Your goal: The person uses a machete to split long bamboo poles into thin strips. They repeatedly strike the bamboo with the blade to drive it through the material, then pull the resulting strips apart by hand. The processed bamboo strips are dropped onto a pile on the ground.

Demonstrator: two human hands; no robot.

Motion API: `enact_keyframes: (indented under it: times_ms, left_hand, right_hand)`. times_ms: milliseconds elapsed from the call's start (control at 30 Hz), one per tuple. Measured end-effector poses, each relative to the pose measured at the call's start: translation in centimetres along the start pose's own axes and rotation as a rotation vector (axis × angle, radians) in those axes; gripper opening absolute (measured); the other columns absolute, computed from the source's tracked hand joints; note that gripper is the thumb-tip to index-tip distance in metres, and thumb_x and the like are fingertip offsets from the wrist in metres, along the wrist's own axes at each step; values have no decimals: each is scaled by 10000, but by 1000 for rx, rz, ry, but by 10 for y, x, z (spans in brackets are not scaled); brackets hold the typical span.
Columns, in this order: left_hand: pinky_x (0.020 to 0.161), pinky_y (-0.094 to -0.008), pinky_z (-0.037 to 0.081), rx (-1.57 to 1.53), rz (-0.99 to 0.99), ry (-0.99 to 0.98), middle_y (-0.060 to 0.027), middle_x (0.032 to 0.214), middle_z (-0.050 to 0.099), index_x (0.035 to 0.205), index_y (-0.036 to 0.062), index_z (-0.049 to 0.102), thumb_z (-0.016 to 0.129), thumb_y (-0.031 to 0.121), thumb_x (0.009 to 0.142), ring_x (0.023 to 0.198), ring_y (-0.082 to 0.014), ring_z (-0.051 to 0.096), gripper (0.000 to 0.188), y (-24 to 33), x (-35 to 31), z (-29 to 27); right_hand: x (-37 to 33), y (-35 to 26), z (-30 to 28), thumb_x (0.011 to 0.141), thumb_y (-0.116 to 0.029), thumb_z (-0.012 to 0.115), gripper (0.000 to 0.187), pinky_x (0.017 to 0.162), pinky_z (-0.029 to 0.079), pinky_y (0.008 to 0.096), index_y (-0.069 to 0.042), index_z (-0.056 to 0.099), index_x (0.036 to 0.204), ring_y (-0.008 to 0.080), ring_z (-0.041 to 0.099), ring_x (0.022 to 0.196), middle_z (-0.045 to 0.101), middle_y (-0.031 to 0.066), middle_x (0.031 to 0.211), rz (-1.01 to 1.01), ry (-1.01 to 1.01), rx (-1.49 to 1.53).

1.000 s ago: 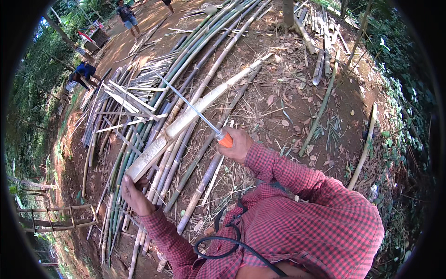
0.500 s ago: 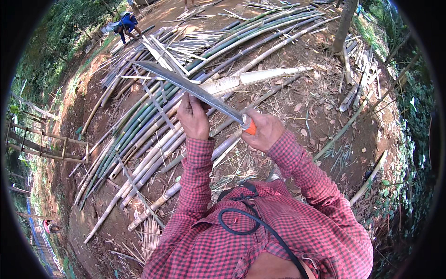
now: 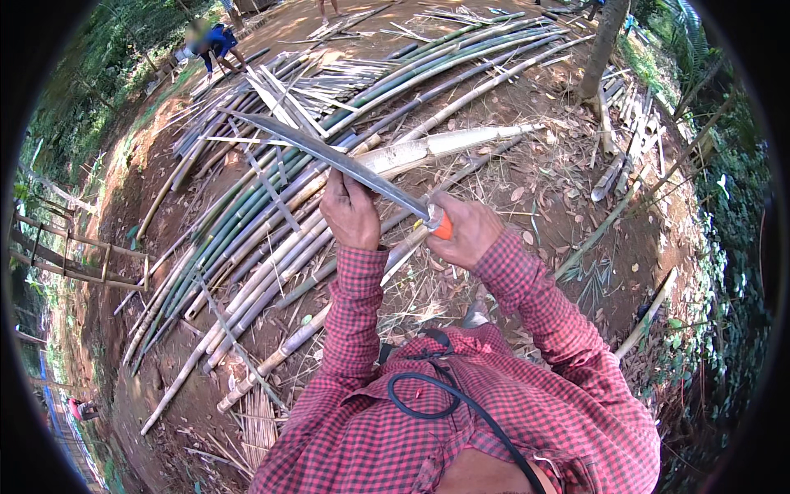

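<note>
A machete (image 3: 329, 155) with a long grey blade and an orange handle (image 3: 443, 226) slants across the middle, its tip toward the upper left. Wrapped round the handle is my right hand (image 3: 467, 232), closed. Below the blade's middle, my left hand (image 3: 352, 212) has its fingers bent together and raised to the lower edge; the blade partly hides the fingertips. Beyond it, on the ground, lies a pale split bamboo length (image 3: 424, 148). Many bamboo poles (image 3: 267, 198), green, grey and tan, spread out behind and to the left of my hands.
A person in blue (image 3: 216, 43) bends over at the far left end of the pile. Pale split strips (image 3: 317, 92) lie across the poles. At the upper right stand a tree trunk (image 3: 605, 49) and cut pieces (image 3: 629, 136). A bamboo railing (image 3: 78, 251) is at the left.
The view has shifted slightly, so the poles sit a little further left and lower. My left hand has moved slightly right along the blade; my right hand keeps its hold on the handle.
</note>
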State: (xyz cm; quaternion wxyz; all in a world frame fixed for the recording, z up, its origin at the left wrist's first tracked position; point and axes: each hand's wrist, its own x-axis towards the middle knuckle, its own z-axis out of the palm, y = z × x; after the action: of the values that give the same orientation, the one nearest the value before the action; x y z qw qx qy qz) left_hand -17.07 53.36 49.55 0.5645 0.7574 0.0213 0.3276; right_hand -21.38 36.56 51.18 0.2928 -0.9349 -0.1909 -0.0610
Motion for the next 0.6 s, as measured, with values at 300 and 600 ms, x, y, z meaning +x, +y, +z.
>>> enact_keyframes:
  times_ms: [300,600]
  left_hand:
    - [586,-332,463,-16,65,59,-189,744,595,1004,-90,530,386,124,877,635,-247,593,288,1,2,12]
    - [609,-409,414,43,12,92,-205,715,568,869,-25,542,381,206,876,675,-352,564,281,3,-5,10]
  right_hand:
    - [-14,19,7,649,-249,627,409,668,481,436,-75,492,994,349,594,692,587,183,690,155,-42,-35]
    - [-22,44,28,659,-253,645,438,713,480,405,-66,496,1027,322,600,728,605,170,763,360,-70,-108]
